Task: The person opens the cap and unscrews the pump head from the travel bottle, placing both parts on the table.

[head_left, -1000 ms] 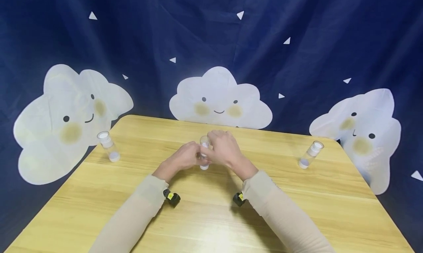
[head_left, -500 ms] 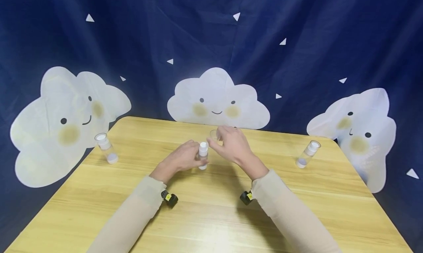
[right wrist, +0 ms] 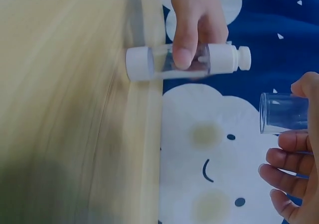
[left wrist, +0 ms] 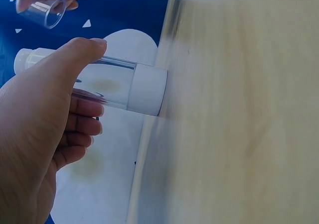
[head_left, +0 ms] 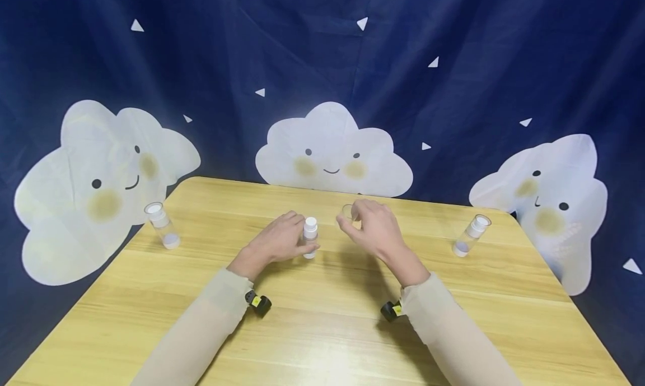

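In the head view, we see the right hand (head_left: pixel 377 229) has drawn the transparent cylindrical cap (head_left: pixel 347 213) away from the clear, white-ended cylindrical bottle (head_left: pixel 311 233), baring its white top (head_left: pixel 311 222), while the left hand (head_left: pixel 279 238) grips it upright on the yellow wooden table (head_left: pixel 322 313). The left wrist view shows us its white base (left wrist: pixel 148 89), hardly visible from above; the right wrist view reveals the cap's open rim (right wrist: pixel 263 113), held between thumb and fingers.

Curtained-off tabletop setting; room type cannot be told. Wood-grain table (head_left: pixel 322 324) seen under left hand (head_left: pixel 276 238) and right hand (head_left: pixel 378 229), navy cloud-print curtain (head_left: pixel 302 44) hung beyond them.
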`<state>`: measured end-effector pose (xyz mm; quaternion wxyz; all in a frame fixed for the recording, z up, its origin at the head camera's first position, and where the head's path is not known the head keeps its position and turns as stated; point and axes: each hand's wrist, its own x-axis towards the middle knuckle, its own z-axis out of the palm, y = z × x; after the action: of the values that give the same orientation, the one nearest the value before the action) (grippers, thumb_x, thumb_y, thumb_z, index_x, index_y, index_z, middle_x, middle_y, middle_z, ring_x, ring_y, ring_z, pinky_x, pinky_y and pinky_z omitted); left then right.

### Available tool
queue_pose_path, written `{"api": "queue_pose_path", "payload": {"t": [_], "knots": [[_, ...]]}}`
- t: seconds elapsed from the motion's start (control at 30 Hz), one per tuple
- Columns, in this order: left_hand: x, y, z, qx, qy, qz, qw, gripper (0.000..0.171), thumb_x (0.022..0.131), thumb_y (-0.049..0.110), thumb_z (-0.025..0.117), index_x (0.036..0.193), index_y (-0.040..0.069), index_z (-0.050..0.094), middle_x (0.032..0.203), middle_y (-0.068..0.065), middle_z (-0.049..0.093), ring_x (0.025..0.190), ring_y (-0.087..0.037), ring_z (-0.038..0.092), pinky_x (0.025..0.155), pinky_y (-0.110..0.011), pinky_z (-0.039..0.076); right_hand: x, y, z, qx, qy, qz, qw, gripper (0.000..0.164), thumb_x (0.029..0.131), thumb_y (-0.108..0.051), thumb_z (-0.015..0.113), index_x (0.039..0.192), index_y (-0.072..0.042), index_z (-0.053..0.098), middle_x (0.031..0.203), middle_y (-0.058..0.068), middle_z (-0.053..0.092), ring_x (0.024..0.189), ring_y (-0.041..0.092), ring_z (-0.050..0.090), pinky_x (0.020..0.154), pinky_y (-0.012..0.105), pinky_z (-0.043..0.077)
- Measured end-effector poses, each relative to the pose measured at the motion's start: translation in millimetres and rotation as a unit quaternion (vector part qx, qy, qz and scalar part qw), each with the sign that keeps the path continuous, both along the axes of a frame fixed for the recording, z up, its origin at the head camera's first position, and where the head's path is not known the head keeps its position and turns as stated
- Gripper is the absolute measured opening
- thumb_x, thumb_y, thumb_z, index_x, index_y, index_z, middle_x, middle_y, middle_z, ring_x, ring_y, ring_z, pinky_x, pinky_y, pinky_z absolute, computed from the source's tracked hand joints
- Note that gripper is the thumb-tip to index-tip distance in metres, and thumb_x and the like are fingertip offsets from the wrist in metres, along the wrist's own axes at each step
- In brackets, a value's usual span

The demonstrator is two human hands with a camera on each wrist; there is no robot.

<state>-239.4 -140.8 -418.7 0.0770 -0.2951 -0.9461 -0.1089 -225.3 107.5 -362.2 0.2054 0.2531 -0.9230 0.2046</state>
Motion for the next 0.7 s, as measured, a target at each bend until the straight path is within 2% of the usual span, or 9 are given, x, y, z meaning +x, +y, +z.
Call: {"api": "queue_pose_path", "payload": {"t": [0.23, 0.7], "knots": [[-0.6, -0.7, -3.1, 0.001, 0.001, 0.003, 1.0, 0.055, 0.09, 0.06, 0.059, 0.11, 0.009, 0.062, 0.1, -0.001, 0.06, 0.097, -0.018, 0.05, 0.09, -0.034, 0.044, 3.6, 21.6, -4.6, 0.01, -0.01, -0.029, 0.999, 0.04, 0.092, -0.049, 0.055, 0.08, -0.011, 0.056, 0.078, 0.001, 0.057, 0.075, 0.017, 0.052, 0.073, 0.04, 0.039], [-2.9, -3.0, 0.1, -0.002, -0.018, 0.006, 0.9998, 0.052, 0.091, 0.058, 0.058, 0.11, 0.009, 0.062, 0.1, 0.0, 0.059, 0.098, -0.018, 0.049, 0.09, -0.034, 0.044, 9.2, 67.1, -12.8, 0.038, -0.023, -0.062, 0.997, 0.042, 0.093, -0.052, 0.056, 0.084, -0.012, 0.053, 0.078, 0.004, 0.056, 0.074, 0.02, 0.051, 0.072, 0.04, 0.038]]}}
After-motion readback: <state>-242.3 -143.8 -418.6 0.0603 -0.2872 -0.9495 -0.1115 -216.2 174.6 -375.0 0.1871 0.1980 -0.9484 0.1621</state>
